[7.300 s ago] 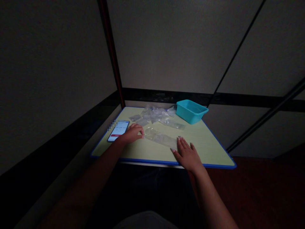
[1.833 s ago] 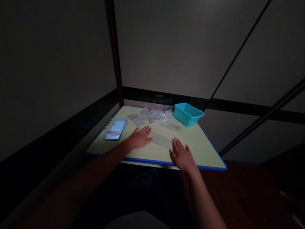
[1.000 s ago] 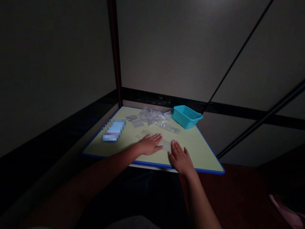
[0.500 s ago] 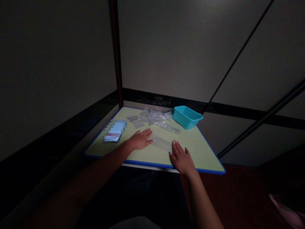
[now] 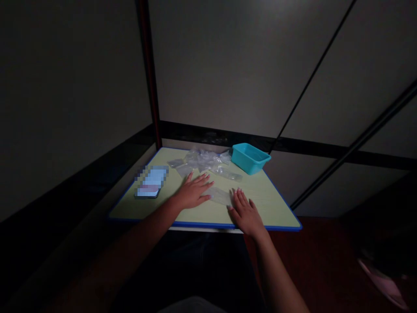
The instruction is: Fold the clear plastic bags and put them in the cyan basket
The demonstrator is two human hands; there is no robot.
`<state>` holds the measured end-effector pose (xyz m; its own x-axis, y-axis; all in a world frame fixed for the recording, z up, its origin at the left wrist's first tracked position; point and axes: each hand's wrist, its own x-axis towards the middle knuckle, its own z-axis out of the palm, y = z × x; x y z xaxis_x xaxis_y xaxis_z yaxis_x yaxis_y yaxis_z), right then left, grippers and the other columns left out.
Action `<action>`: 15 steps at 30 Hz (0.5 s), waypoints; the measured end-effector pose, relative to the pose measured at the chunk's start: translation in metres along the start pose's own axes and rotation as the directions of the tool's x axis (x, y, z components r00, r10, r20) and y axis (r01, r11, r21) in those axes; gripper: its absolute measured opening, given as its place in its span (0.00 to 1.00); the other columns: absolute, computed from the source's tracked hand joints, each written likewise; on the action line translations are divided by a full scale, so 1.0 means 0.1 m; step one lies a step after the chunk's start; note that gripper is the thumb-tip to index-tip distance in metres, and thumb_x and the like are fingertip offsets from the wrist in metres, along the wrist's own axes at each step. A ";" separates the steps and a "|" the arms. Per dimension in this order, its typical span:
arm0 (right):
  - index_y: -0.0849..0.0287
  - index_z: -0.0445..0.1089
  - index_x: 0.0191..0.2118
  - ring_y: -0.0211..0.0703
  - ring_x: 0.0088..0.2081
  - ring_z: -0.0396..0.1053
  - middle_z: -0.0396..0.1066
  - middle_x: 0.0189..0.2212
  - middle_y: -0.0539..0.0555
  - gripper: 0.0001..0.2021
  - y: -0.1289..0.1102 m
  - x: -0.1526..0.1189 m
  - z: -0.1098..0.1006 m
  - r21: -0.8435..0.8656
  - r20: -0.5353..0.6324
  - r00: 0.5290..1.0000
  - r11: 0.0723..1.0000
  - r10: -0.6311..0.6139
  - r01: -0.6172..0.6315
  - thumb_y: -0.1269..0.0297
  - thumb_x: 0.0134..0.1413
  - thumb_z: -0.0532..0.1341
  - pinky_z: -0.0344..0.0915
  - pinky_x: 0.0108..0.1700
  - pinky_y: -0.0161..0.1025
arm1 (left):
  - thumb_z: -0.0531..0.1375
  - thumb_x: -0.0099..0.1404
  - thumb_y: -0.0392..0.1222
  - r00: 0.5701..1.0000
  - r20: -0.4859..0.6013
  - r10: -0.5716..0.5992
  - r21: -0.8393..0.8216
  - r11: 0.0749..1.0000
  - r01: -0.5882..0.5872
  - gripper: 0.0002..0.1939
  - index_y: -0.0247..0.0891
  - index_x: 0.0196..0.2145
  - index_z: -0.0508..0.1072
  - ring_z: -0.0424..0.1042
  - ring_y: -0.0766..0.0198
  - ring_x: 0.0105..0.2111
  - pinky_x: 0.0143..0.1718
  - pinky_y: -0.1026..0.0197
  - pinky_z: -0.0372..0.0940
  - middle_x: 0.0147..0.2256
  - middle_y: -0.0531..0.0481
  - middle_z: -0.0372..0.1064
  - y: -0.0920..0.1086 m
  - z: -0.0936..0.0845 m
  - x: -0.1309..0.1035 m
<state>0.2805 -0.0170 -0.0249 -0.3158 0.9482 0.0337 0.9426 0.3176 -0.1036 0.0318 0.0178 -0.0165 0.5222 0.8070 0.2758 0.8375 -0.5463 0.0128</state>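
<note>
Left hand (image 5: 194,191) spread, right hand (image 5: 246,212) flat, clear plastic (image 5: 220,196) between, blue front edge (image 5: 202,224) near, open room rightward.

The worktop (image 5: 267,204) is pale yellow-green, and a blue border runs along its edge. On it stands a turquoise tub (image 5: 249,158), upright, near the far right corner. To the left of the tub lies a heap (image 5: 200,160) of clear, crumpled plastic, whose right end is just beside it. The phone (image 5: 151,182) lies well apart from the tub, to its left and nearer to the person; its screen is blurred. Also nearer than the tub, and to its left, a clear film (image 5: 220,196) lies flat between the left hand (image 5: 193,193) and the right hand (image 5: 246,214), both palm down.
</note>
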 end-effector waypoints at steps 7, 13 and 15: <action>0.64 0.35 0.67 0.42 0.66 0.26 0.28 0.66 0.59 0.34 0.03 -0.03 0.02 0.040 -0.098 0.995 0.999 0.016 -0.012 0.50 0.62 0.42 0.40 0.63 0.49 | 0.45 0.67 0.58 0.999 0.032 -0.044 0.001 0.999 0.044 0.29 0.48 0.62 0.52 0.40 0.54 0.64 0.59 0.37 0.24 0.64 0.47 0.43 -0.01 0.03 -0.01; 0.61 0.35 0.67 0.42 0.66 0.28 0.30 0.66 0.57 0.34 0.04 -0.03 0.04 0.063 -0.112 0.993 0.998 0.026 -0.019 0.48 0.61 0.42 0.41 0.63 0.49 | 0.43 0.68 0.56 0.983 0.121 -0.138 -0.041 0.989 0.144 0.28 0.49 0.63 0.49 0.38 0.52 0.64 0.58 0.33 0.28 0.65 0.46 0.41 -0.08 0.06 -0.01; 0.62 0.35 0.67 0.41 0.66 0.28 0.30 0.66 0.57 0.34 0.04 -0.02 0.04 0.061 -0.106 0.994 0.998 0.035 -0.028 0.47 0.61 0.43 0.40 0.63 0.49 | 0.43 0.68 0.57 0.981 0.146 -0.127 -0.063 0.989 0.137 0.28 0.51 0.63 0.48 0.37 0.52 0.65 0.57 0.32 0.29 0.65 0.45 0.39 -0.09 0.07 -0.01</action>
<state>0.2849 -0.0177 -0.0291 -0.2696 0.9535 0.1350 0.9427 0.2899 -0.1652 0.0245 0.0236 -0.0237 0.4298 0.8937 0.1283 0.8893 -0.4436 0.1113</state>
